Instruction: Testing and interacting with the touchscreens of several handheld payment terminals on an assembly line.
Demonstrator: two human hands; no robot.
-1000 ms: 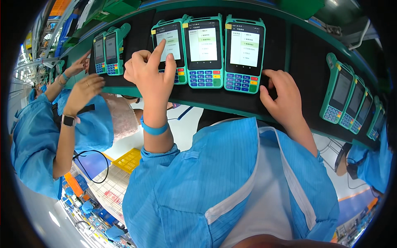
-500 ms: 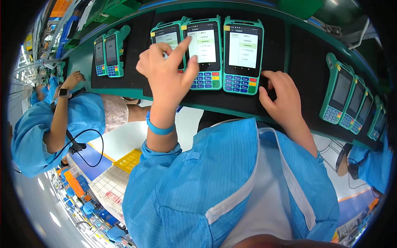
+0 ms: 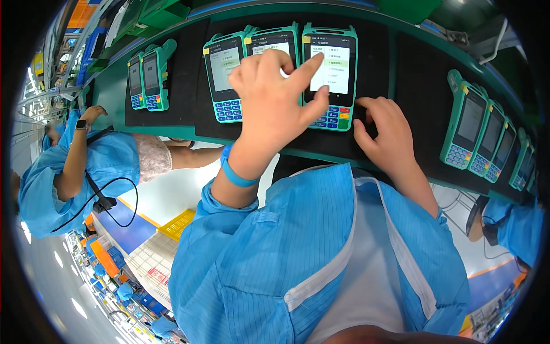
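Three teal card payment terminals with lit screens and keypads lie side by side before me: a left terminal [image 3: 225, 74], a middle terminal [image 3: 274, 35] and a right terminal [image 3: 339, 74]. My left hand [image 3: 272, 94] is raised above the middle one and hides most of it. Its index finger reaches to the right terminal's screen, thumb held apart, the other fingers half bent; nothing is in it. Whether the fingertip touches the glass I cannot tell. My right hand [image 3: 389, 135] rests beside the right terminal's lower right edge, fingers loosely curved, thumb apart, holding nothing.
Two terminals [image 3: 152, 80] lie on a black mat [image 3: 186, 69] at the left. Several more [image 3: 467, 129] stand in a row at the right. The green table edge [image 3: 229, 140] runs in front of me. A co-worker in blue [image 3: 109, 157] sits at the left.
My left hand has moved right, from the middle terminal's screen over to the right terminal's. The left terminal now shows more fully. My right hand stays by the right terminal.
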